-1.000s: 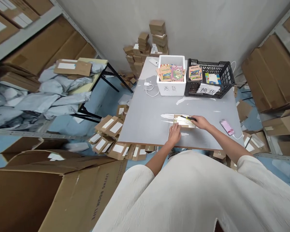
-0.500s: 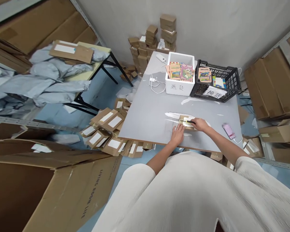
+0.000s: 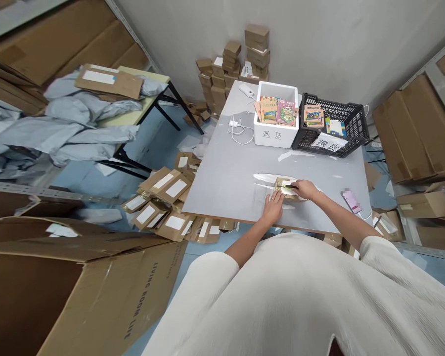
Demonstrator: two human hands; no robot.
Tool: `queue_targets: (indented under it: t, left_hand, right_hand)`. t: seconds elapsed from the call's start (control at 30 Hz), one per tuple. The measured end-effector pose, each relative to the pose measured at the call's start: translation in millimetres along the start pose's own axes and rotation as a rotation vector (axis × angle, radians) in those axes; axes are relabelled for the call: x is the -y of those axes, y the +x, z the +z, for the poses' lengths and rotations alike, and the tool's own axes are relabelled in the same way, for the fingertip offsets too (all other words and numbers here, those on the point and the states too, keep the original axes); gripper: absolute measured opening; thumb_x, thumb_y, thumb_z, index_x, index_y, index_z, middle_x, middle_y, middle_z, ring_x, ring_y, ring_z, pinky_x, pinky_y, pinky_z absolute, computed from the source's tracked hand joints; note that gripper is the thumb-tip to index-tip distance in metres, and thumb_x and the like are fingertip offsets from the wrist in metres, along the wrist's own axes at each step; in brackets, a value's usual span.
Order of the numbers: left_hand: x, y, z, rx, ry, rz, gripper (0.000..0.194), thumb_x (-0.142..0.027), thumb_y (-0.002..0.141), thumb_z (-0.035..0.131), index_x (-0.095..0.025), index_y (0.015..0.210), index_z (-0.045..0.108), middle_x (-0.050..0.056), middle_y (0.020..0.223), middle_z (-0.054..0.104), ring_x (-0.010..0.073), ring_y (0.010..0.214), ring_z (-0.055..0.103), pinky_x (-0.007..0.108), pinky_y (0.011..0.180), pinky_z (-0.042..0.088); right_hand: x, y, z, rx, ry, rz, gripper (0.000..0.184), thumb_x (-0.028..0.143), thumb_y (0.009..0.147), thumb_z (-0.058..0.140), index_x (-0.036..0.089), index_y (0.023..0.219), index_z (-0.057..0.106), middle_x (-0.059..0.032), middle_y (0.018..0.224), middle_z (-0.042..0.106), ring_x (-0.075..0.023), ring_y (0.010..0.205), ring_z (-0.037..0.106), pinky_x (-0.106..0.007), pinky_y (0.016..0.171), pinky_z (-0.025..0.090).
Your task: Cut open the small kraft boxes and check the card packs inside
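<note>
Hiding the cutter point(image 3: 291, 186) partly: right hand point(image 3: 304, 189)

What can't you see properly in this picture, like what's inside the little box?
- Head view: inside the small cardboard box, hidden by its own cardboard.
- Head view: the tip of the utility knife, too small to make out; the right hand covers part of its handle.
- Head view: the pink phone's screen, partly blurred.
- Head view: the bottom of the white foam box, hidden by booklets and its walls.
- Head view: the large carton, cut off by the left and bottom edges.
</note>
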State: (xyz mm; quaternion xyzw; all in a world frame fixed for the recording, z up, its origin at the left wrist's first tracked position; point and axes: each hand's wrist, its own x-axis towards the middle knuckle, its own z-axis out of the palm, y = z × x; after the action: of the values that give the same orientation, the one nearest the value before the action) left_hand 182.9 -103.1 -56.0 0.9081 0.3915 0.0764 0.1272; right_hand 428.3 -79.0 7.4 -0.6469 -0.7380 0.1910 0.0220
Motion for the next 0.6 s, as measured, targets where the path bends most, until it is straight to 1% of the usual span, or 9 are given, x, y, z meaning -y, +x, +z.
queue_targets:
  t: [0.13,0.23,0.33,0.43,0.53,0.6]
  left_hand:
    - [-3,0,-2.3,0.025,0.019,-0.016,0.079,-0.014,0.095,0.049,-0.019,0.173,0.038,0.015,0.178,0.041,0.0317,0.168,0.031,0.059,0.135,0.024]
    - [-5,-2,-2.1,0.028,0.032,-0.026,0.079,-0.014,0.095,0.049,-0.020,0.173,0.037,0.015,0.179,0.039,0.0317,0.169,0.030,0.059,0.135,0.024]
    - [-7,-4,-0.9,0.027,0.040,-0.029,0.080,-0.014,0.095,0.050,-0.021,0.174,0.036,0.015,0.179,0.039,0.0318,0.169,0.030,0.058,0.135,0.025]
    - [-10,-5,-0.4,0.029,0.047,-0.048,0.081,-0.014,0.095,0.050,-0.019,0.174,0.036,0.016,0.179,0.038,0.0335,0.168,0.031,0.058,0.134,0.026]
    - [-14,-4,-1.4,0.050,0.084,-0.063,0.080,-0.017,0.097,0.049,-0.018,0.176,0.032,0.016,0.180,0.037,0.0338,0.168,0.030,0.058,0.134,0.027]
    - [-16,-2,-2.7,0.075,0.125,-0.076,0.079,-0.018,0.100,0.047,-0.019,0.177,0.029,0.015,0.181,0.035,0.0326,0.169,0.028,0.057,0.134,0.026]
  right_hand:
    - [4,4,1,0.012,-0.059,0.008,0.032,0.041,0.110,0.055,0.029,0.123,0.081,-0.0123,0.122,0.079,-0.0293,0.110,0.072,-0.034,0.087,0.052]
    - [2,4,1,0.031,-0.081,0.005,0.032,0.039,0.109,0.056,0.028,0.123,0.082,-0.0136,0.123,0.080,-0.0307,0.111,0.072,-0.037,0.087,0.053]
    - [-5,0,-1,0.043,-0.044,0.022,0.032,0.042,0.108,0.058,0.027,0.120,0.084,-0.0158,0.122,0.080,-0.0335,0.113,0.072,-0.040,0.092,0.054]
    - [-11,-7,-5,0.055,-0.008,0.046,0.031,0.045,0.107,0.062,0.027,0.116,0.085,-0.0166,0.120,0.080,-0.0349,0.115,0.073,-0.042,0.094,0.054]
    - [-17,-16,-13,0.086,-0.077,0.072,0.027,0.036,0.107,0.062,0.025,0.118,0.084,-0.0179,0.123,0.079,-0.0343,0.115,0.073,-0.041,0.094,0.054]
    - [-22,-25,-20,0.148,-0.176,0.111,0.028,0.028,0.107,0.059,0.022,0.120,0.083,-0.0193,0.125,0.078,-0.0334,0.116,0.073,-0.039,0.094,0.054]
